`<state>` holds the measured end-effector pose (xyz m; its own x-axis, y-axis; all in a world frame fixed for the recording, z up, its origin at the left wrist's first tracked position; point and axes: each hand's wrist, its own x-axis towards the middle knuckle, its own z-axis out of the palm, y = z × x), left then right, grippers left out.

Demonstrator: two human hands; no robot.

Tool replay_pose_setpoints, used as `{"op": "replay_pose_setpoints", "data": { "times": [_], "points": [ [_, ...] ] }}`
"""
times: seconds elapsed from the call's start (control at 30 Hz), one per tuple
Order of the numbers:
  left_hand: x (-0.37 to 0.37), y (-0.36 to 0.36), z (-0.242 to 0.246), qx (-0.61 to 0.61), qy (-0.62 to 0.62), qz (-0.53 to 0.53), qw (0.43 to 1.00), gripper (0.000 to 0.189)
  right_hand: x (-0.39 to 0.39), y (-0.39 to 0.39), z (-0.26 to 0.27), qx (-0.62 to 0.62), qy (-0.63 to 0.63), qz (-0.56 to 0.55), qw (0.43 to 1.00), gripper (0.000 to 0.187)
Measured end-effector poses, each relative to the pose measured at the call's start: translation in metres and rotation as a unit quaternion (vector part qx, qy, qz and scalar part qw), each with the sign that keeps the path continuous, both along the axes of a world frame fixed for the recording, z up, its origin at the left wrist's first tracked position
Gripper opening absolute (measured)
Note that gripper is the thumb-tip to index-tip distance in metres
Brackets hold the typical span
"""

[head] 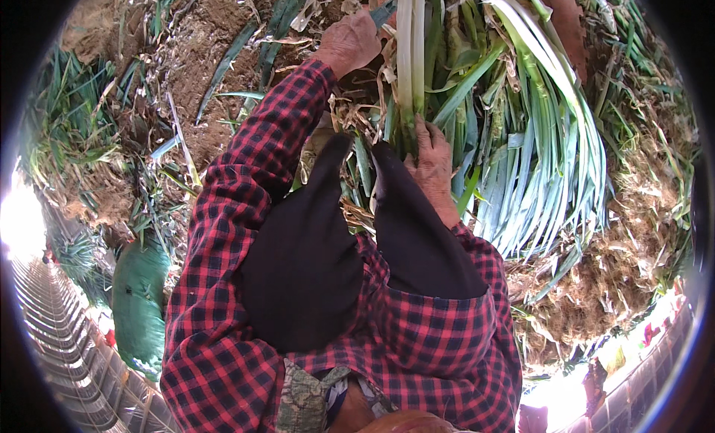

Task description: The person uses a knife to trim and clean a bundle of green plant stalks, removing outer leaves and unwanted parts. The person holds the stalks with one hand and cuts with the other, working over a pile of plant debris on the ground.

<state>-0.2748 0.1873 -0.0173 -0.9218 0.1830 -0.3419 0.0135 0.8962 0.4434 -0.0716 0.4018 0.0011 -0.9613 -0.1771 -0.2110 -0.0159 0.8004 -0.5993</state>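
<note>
My right hand (433, 165) holds the green lower part of a few long green onion stalks (411, 47), whose white shafts run towards the top edge. Left of those shafts, my left hand (352, 42) is closed in a fist on a flat grey-green strip (384, 12) that looks like a leaf. The strip's far end meets the stalks. Beside my right hand lies a large heap of long green onions (536, 154), white ends up and leaves fanned towards me. My thighs in black trousers (313, 254) are below the hands.
Dry husks and cut leaves (625, 248) litter the brown ground (190, 92). More green leaves (78, 98) are piled at far left. A stuffed green sack (139, 304) stands at lower left, near ribbed sheeting (67, 343). A reddish-brown object (564, 20) sits behind the heap.
</note>
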Motion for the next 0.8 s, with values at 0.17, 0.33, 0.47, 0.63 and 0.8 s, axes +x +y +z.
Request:
{"op": "replay_pose_setpoints", "data": {
  "times": [0.17, 0.33, 0.47, 0.63, 0.8],
  "points": [
    [0.070, -0.012, 0.031, 0.039, -0.097, -0.114, 0.988, 0.031, -0.010, 0.020, 0.005, -0.095, 0.000, -0.061, 0.994, 0.068],
    [0.164, -0.054, 0.078, 0.148, -0.241, -0.228, 0.932, 0.034, -0.021, 0.038, 0.002, -0.115, -0.093, -0.168, 0.975, 0.054],
    [0.166, -0.061, 0.075, 0.181, -0.202, -0.206, 0.940, 0.028, -0.035, 0.038, -0.003, -0.134, -0.080, -0.172, 0.973, 0.052],
    [0.131, -0.026, 0.047, 0.119, -0.127, -0.092, 0.980, 0.023, -0.040, 0.035, -0.002, -0.139, -0.084, -0.156, 0.974, 0.046],
    [0.142, -0.036, 0.065, 0.112, -0.155, -0.139, 0.972, 0.018, -0.049, 0.036, -0.003, -0.131, -0.058, -0.204, 0.968, 0.041]
  ]
}}
